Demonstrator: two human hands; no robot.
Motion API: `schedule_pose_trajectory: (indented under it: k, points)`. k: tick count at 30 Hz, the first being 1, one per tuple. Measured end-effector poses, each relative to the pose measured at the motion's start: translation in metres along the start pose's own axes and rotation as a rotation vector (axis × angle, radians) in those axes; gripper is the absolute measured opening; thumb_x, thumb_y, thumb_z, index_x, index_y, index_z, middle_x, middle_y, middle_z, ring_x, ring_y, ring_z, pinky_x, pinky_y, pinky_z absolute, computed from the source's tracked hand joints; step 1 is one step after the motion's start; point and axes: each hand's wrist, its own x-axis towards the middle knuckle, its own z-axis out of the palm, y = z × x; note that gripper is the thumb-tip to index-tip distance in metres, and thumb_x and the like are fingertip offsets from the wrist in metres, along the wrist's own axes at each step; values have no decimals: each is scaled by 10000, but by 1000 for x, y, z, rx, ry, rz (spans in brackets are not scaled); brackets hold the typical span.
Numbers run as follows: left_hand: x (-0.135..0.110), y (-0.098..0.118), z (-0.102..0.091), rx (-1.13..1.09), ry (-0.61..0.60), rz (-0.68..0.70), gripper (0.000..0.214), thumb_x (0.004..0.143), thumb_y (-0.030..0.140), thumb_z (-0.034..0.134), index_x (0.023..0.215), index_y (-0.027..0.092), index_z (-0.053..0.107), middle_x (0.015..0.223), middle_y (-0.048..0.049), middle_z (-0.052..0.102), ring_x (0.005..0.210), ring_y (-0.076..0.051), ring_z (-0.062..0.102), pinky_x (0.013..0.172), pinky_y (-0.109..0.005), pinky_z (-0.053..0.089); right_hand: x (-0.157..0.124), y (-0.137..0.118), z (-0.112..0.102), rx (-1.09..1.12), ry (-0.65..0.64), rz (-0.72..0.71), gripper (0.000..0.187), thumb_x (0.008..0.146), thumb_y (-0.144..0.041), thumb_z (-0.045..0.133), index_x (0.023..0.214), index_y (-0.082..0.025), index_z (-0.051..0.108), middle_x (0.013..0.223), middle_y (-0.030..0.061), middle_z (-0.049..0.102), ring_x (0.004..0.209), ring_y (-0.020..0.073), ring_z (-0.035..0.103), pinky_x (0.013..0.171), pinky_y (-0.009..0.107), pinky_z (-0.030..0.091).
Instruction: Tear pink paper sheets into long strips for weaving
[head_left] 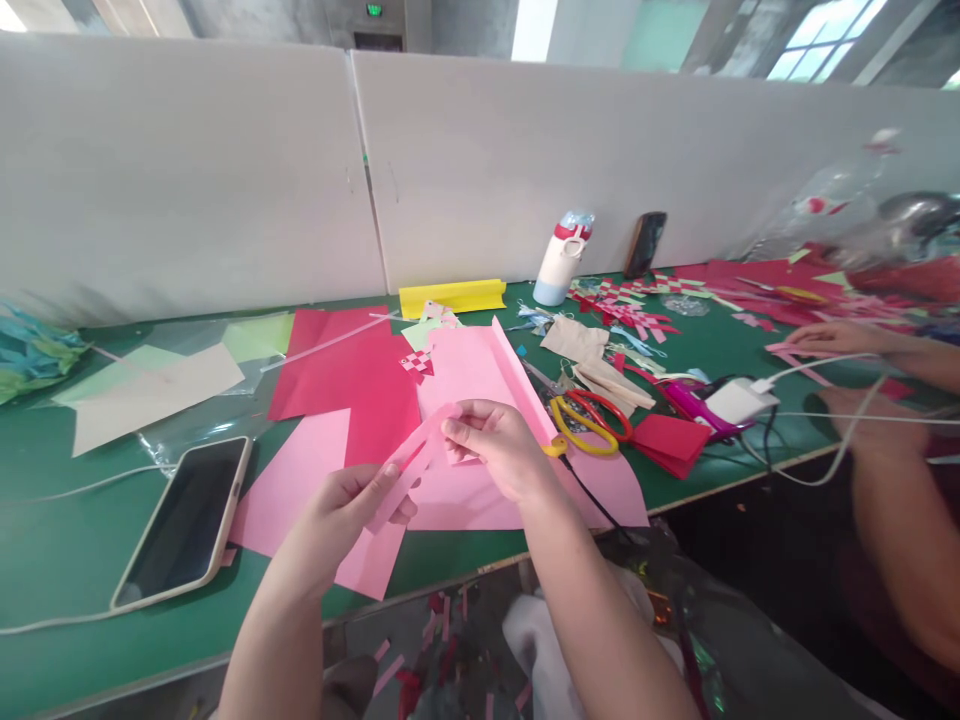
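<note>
At the bottom of the frame, beyond the table edge, pink and red paper scraps litter the floor. Just left of centre, my two hands meet over a green table. My left hand pinches the lower end of a pink paper strip between thumb and fingers; my right hand has its thumb and fingertips closed on the upper end. The strip slants up to the right, held above the table.

My hands hide part of the pink sheets spread beneath them; red sheets lie among these, left of centre. At lower left rests a phone with a dark screen, a white cable near it. Right of my right hand, yellow-handled scissors and a red handle crowd the pink paper, next to a folded red paper and a white charger with tangled cords. At the right edge, another person's hand holds pink paper.

Farther back, a folded yellow paper lies at upper centre. To its right stand a white bottle and an upright phone, with checkered red paper pieces in front. White partition panels close off the table's far side; a window shows at upper right.
</note>
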Motion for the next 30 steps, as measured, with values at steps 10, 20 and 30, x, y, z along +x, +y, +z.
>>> schedule_pose_trajectory:
  k: [10,20,30]
  points:
    - [1,-2,-2,-141,78,-27,342,789,507,584,758,193,718,699,-34,671,674,-151,581,651,-264,468,-3,-6,-3,76,-43,23,469,668,-360,777,1090,-232,617,689,-44,599,545,80,581,505,199,449]
    - [0,-8,-24,-300,457,82,338,672,379,754,947,182,742,611,1,619,529,-84,495,518,-203,438,-2,-8,-14,174,-72,-3,544,668,-199,757,1151,-248,512,818,-40,623,569,80,597,536,214,514]
    - [-2,-5,-36,-723,562,169,190,597,230,808,740,127,737,665,-14,655,629,-86,578,637,-171,529,-4,-17,-29,29,-172,-41,435,674,-205,756,1083,-209,606,826,-13,650,525,54,568,451,165,444]
